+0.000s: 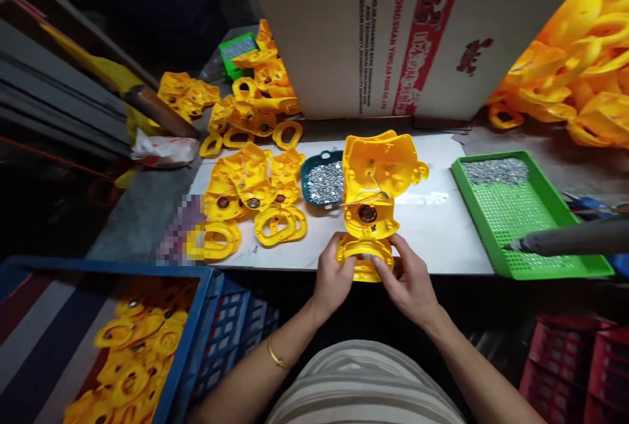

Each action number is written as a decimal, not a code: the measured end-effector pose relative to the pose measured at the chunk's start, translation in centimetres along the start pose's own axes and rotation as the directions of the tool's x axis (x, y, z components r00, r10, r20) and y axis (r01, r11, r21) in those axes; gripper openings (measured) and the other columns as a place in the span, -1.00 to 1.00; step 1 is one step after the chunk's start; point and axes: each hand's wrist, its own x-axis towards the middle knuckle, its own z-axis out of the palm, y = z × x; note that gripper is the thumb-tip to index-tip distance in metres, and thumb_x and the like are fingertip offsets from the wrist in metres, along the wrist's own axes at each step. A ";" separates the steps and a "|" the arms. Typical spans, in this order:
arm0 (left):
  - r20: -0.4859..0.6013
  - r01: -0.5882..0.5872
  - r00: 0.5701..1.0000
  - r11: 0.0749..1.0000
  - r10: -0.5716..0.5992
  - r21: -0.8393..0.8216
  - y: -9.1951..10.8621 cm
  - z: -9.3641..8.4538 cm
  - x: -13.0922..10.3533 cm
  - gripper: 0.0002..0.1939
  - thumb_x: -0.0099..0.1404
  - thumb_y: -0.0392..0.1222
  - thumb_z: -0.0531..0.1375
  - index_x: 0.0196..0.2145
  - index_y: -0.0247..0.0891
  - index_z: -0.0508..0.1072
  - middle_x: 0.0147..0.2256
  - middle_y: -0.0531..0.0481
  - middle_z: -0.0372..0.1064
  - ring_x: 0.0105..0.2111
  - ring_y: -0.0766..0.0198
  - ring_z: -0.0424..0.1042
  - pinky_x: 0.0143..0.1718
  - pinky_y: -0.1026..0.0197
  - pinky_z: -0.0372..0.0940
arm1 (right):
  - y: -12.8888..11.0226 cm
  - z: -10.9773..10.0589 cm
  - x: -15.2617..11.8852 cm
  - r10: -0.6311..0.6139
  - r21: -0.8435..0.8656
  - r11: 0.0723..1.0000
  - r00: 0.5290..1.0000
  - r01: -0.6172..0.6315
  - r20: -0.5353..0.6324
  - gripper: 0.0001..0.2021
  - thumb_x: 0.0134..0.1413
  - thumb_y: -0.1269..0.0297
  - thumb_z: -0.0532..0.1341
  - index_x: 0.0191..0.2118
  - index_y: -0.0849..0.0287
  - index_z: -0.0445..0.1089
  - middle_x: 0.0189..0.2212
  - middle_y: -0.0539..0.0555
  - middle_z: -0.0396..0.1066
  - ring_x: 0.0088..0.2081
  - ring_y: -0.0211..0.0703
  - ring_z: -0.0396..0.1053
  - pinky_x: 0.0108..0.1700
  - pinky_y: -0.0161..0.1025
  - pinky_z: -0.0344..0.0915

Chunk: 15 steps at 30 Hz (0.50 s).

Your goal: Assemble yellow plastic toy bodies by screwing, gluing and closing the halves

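Note:
Both hands hold a yellow plastic part (366,269) with an oval, ring-like end, at the table's front edge. My left hand (334,273) grips its left side, and my right hand (407,276) has its thumb and fingers round the right side. Just beyond, touching or nearly touching it, is a larger yellow shell (381,162) with thin wires and a dark round piece (367,214) inside. A dark teal tray (305,181) of small silvery pieces lies left of the shell. More yellow shells (246,175) and oval rings (275,226) lie further left.
At right, a green basket (540,214) holds small metal pieces, with a grey rod-like tool (570,238) over it. A large carton (344,37) stands behind. Yellow parts (590,77) are heaped at upper right. A blue crate (196,319) of yellow parts sits lower left; red crates (560,365) lower right.

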 end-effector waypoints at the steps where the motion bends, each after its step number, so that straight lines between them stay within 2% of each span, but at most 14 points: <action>1: 0.068 0.030 0.997 1.000 -0.030 0.000 -0.1 1.3 0.0 -0.82 0.10 -0.28 0.14 -0.28 -0.21 0.37 -0.31 0.01 0.46 -0.31 0.22 0.45 -0.26 0.27 0.34 | 0.9 -1.0 -0.5 -0.011 -0.065 0.998 0.999 0.008 -0.046 -0.62 0.21 0.20 0.13 0.12 0.10 0.18 -0.03 0.20 0.39 -0.17 -0.03 0.45 -0.23 -0.12 0.45; 3: 0.198 0.091 0.976 0.996 -0.092 0.014 -0.4 3.3 0.2 -0.81 0.13 -0.21 0.20 -0.25 -0.22 0.36 -0.30 0.01 0.45 -0.31 0.24 0.45 -0.28 0.28 0.34 | 2.5 -2.9 -1.2 -0.038 -0.172 0.985 0.994 0.019 -0.107 -0.67 0.23 0.24 0.09 0.09 0.12 0.22 -0.05 0.20 0.41 -0.09 0.01 0.43 -0.12 -0.06 0.44; 5: 0.314 0.140 0.939 0.990 -0.138 0.016 -0.5 4.2 0.3 -0.72 0.12 -0.10 0.27 -0.23 -0.23 0.35 -0.30 0.01 0.43 -0.34 0.28 0.44 -0.33 0.31 0.35 | 3.4 -4.4 -1.6 -0.059 -0.248 0.968 0.991 0.027 -0.122 -0.70 0.24 0.27 0.07 0.07 0.14 0.24 -0.08 0.20 0.42 -0.08 -0.01 0.43 -0.06 -0.05 0.42; 7: 0.424 0.210 0.885 0.978 -0.193 0.007 -0.6 4.3 0.4 -0.63 0.13 0.03 0.28 -0.22 -0.24 0.34 -0.36 0.05 0.40 -0.47 0.36 0.38 -0.49 0.37 0.30 | 3.7 -5.4 -1.7 -0.062 -0.282 0.959 0.994 0.033 -0.093 -0.71 0.24 0.30 0.05 0.06 0.16 0.25 -0.09 0.21 0.41 -0.07 -0.03 0.41 -0.02 -0.05 0.40; 10: 0.514 0.354 0.801 0.935 -0.306 0.004 -0.7 3.6 0.9 -0.54 0.19 0.22 0.18 -0.21 -0.25 0.33 -0.50 0.12 0.31 -0.71 0.48 0.19 -0.77 0.44 0.04 | 3.6 -6.3 -1.6 -0.061 -0.309 0.950 0.997 0.044 -0.047 -0.70 0.25 0.31 0.03 0.08 0.16 0.24 -0.03 0.24 0.35 0.01 -0.03 0.36 0.06 -0.04 0.35; 12: 0.489 0.394 0.801 0.919 -0.345 0.002 -0.8 2.9 1.3 -0.52 0.21 0.26 0.14 -0.25 -0.27 0.34 -0.52 0.12 0.29 -0.75 0.50 0.16 -0.82 0.45 -0.03 | 3.5 -7.0 -1.6 -0.068 -0.329 0.943 0.996 0.043 -0.062 -0.69 0.26 0.30 0.01 0.09 0.15 0.22 0.00 0.25 0.32 0.04 -0.02 0.34 0.08 -0.02 0.33; 15: 0.383 0.358 0.858 0.933 -0.342 0.031 -1.1 1.5 1.8 -0.52 0.18 0.24 0.18 -0.32 -0.29 0.37 -0.42 0.05 0.35 -0.72 0.50 0.21 -0.81 0.44 0.06 | 3.7 -8.4 -2.1 -0.061 -0.397 0.918 0.991 0.011 -0.115 -0.68 0.27 0.28 0.01 0.10 0.14 0.22 0.00 0.24 0.30 0.06 0.00 0.32 0.10 0.00 0.32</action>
